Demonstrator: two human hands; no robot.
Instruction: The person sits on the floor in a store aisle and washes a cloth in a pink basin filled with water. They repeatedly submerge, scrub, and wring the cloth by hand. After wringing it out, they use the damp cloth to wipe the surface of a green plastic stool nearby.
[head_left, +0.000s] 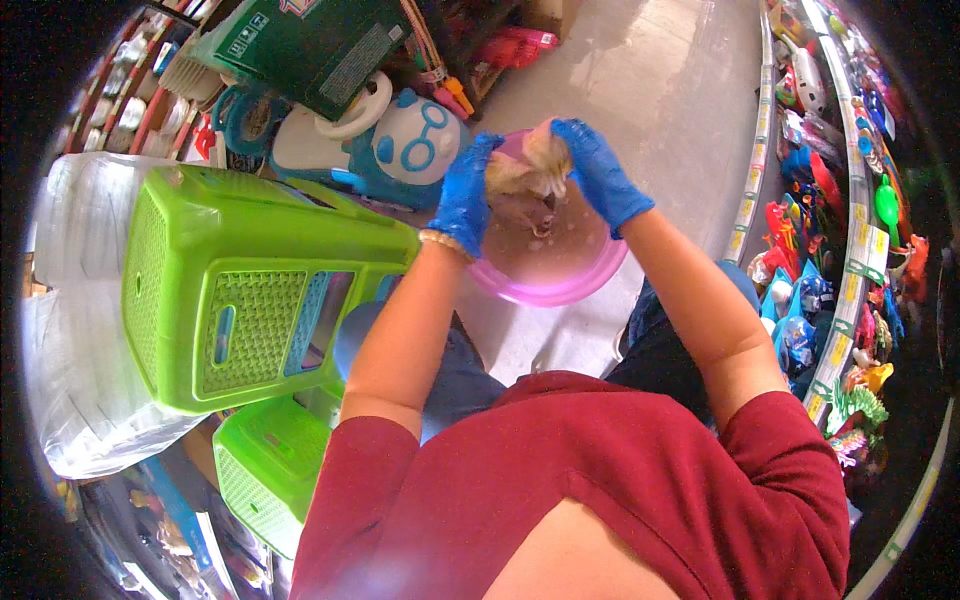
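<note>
Both of my hands wear blue rubber gloves and are raised over a round pink plastic basin (551, 294). My left hand (466, 196) grips one side of a wet, yellowish-white cloth (546, 161). The other side of it is held in my right hand (604, 176), near the basin's far rim. The cloth is bunched and folded between the gloves. Beneath it, the basin holds murky brownish water (536, 251) with bubbles and ripples on its surface. The basin stands on the floor in front of my knees, its far rim partly hidden by my hands and the cloth.
At left stand large green plastic stools (300, 225), a smaller green stool (274, 442) and a plastic-wrapped bundle (90, 315). Beyond are a blue-and-white ride-on toy (420, 142) and a dark green box (315, 52). Shelves of small toys (810, 225) line the right, along the grey floor (667, 82).
</note>
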